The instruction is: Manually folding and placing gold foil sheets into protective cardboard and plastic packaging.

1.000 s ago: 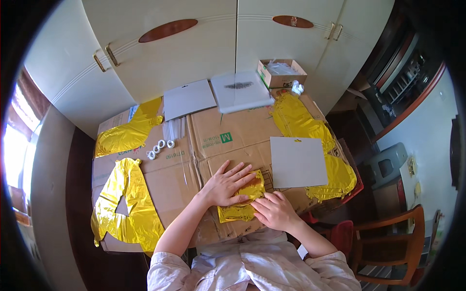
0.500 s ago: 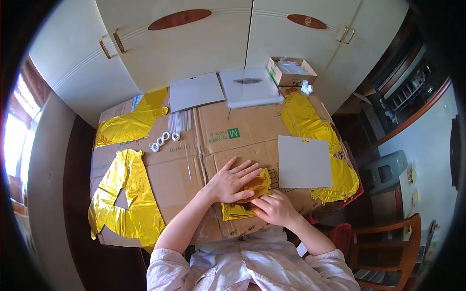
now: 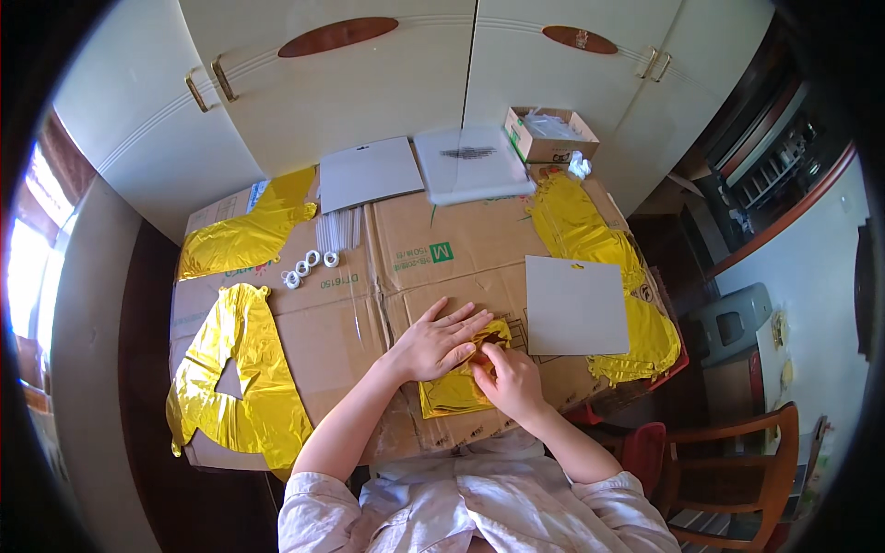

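Observation:
At the near edge of a cardboard sheet lies a folded gold foil balloon (image 3: 446, 394), a flat square packet of shiny layers. My left hand (image 3: 437, 343) rests flat across its upper left part, fingers spread toward the far right. Curled over the right side of the packet, my right hand (image 3: 509, 380) pinches the foil close to my left thumb. Both hands partly cover the folds. Just right of them lies a pale grey card (image 3: 577, 306) with a hanging slot.
An A-shaped gold foil balloon (image 3: 207, 396) lies left, more gold foil (image 3: 249, 235) behind it and a foil pile (image 3: 590, 226) right. Toward the back are white rolls (image 3: 302, 268), clear straws (image 3: 340, 229), grey cards (image 3: 371, 175), plastic bags (image 3: 472, 166) and an open box (image 3: 553, 147).
My right hand has moved a little away from me along the foil, its fingers now higher up the packet. The left hand stays almost in place.

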Available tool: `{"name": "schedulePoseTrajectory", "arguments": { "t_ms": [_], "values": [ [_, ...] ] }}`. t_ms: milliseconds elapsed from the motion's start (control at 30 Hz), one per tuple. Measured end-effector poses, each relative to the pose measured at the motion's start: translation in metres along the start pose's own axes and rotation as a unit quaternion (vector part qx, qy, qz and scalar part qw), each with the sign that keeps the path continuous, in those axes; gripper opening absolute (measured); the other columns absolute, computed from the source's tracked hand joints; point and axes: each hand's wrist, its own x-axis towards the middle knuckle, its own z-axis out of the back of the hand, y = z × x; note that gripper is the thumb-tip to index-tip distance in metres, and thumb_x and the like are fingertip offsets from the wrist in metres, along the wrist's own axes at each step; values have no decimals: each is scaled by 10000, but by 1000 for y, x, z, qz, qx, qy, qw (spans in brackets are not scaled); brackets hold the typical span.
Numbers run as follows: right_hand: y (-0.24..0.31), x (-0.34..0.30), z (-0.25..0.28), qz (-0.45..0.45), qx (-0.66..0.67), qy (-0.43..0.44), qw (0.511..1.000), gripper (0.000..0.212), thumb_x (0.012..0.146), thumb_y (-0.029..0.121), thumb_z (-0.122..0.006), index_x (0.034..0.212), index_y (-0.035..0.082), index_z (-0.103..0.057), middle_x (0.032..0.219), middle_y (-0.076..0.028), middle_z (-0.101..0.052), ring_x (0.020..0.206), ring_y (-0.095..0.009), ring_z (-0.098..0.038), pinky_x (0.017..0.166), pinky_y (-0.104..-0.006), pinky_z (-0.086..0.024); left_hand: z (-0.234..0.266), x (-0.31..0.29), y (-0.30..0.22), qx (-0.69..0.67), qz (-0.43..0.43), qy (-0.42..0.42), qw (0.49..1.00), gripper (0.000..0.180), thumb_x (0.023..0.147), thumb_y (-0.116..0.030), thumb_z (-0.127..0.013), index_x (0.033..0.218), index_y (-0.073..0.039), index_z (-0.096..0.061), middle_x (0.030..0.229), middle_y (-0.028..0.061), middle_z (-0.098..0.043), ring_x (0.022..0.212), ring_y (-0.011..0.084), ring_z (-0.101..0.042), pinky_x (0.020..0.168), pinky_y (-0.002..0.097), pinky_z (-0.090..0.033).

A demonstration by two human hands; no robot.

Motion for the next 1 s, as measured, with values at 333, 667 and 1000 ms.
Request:
{"name": "schedulePoseTrajectory", "arguments": {
  "t_ms": [333, 667, 1000],
  "values": [
    [6, 0, 5, 102, -152, 20, 983, 209, 781, 145, -678, 981, 108, -633, 891, -7, -574, 891, -192, -578, 768, -354, -475, 2, 1, -2, -12, 14, 5, 1000, 552, 1045, -405, -261, 1518, -126, -316, 1542, 52, -375, 1454, 238, -285, 1207, 505, -111],
    [19, -17, 9, 139, -142, 127, 972, 288, 837, 315, -641, 1068, 150, -689, 924, -19, -581, 945, -205, -531, 812, -354, -469, -1, 3, -5, 42, 27, 15, 999, 537, 1028, -373, -361, 1504, -124, -348, 1534, 46, -391, 1450, 227, -299, 1200, 506, -132],
    [47, -20, 12, 61, -216, 222, 949, 574, 808, 662, -587, 1199, 247, -659, 930, -41, -544, 927, -248, -487, 912, -462, -419, -1, 5, -10, 118, 2, 21, 993, 522, 982, -361, -463, 1484, -228, -402, 1546, 9, -378, 1440, 252, -324, 1186, 528, -168]
  ]
}}
